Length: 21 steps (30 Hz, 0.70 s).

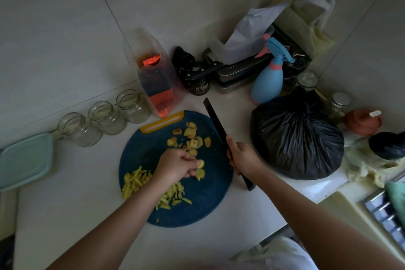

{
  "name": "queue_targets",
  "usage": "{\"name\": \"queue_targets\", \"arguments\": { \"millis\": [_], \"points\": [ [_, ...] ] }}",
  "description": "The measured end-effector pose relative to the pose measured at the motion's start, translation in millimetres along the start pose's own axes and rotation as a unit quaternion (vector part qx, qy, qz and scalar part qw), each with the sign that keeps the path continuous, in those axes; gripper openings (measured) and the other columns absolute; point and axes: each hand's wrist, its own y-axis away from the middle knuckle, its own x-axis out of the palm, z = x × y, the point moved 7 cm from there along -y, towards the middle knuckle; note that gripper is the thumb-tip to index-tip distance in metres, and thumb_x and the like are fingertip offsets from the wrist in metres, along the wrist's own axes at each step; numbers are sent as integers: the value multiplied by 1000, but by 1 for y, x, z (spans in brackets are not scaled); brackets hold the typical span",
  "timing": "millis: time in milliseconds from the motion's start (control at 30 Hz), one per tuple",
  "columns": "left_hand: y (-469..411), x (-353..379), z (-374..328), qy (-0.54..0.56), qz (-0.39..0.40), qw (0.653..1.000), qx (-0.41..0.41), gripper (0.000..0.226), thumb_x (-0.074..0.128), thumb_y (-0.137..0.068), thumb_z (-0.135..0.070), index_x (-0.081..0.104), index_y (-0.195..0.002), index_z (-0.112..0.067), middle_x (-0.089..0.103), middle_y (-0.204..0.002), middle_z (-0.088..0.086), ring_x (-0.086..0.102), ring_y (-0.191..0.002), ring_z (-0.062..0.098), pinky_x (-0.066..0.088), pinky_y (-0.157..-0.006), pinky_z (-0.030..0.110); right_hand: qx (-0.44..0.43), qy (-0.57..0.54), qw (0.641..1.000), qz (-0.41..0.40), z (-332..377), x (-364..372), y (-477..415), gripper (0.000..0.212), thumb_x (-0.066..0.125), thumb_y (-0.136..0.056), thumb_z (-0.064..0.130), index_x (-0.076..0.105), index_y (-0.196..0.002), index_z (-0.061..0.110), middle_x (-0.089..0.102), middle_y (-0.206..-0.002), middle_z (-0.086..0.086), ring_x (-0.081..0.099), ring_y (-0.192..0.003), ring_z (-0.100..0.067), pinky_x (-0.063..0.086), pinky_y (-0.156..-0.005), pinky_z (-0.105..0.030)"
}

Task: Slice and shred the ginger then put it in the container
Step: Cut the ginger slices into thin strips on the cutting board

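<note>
**Head view.** The shredding step is judged to be in hand. A ginger slice is pinched between the thumb and fingertips of the left hand, low over the blue cutting board. The right hand is wrapped round the handle of a black knife. Its blade points away along the board's right edge; whether it rests on anything cannot be told.

Finished shreds are heaped at the board's near left, and uncut slices are scattered at its far side. No ginger is seen in any container.

The next move is judged to call for the pinched slice to be laid flat and steadied, fingertips tucked back, before the blade is brought across.

The board is set on a pale desk. A pale green lidded box is noted at the left. Three open glass jars are lined along the tiled wall, and a spray bottle and a full black bag are noted on the right. The lighting is dim.
</note>
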Motion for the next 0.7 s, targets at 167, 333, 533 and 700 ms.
{"name": "queue_targets", "arguments": {
  "millis": [167, 333, 533, 700],
  "points": [
    [12, 11, 23, 13, -22, 999, -20, 11, 74, -81, -10, 64, -77, -8, 67, -63, 5, 60, -47, 3, 46, -46, 16, -5, 1, 1000, -5, 2, 1, 1, 55, 32, -98, 58, 43, -66, 14, 40, -51, -1, 35, -33, -8, 33, -42, -22],
    [12, 2, 23, -26, -62, 998, -2, 21, 76, -81, -27, 66, -81, -9, 68, -68, 5, 59, -48, 7, 46, -47, 22, -10, 10, 1000, -5, 1, 1, 1, 56, 31, -98, 58, 45, -66, 14, 41, -52, -1, 37, -36, -10, 34, -44, -24],
    [-4, -20, -5, -73, -134, 988, 37, 13, 73, -83, -27, 65, -77, -19, 68, -78, 2, 66, -70, 17, 56, -68, 33, -11, 11, 1000, -13, -1, 2, 1, 56, 33, -97, 59, 45, -67, 14, 41, -52, 0, 38, -40, -12, 35, -45, -25],
    [-13, -11, -6, -151, -137, 979, 13, 25, 75, -80, -34, 69, -89, -12, 69, -90, 3, 64, -87, 21, 50, -74, 29, -11, 14, 1000, -13, 0, 3, 1, 57, 32, -97, 59, 45, -66, 14, 41, -50, 0, 38, -40, -12, 36, -46, -26]
  ]
}}
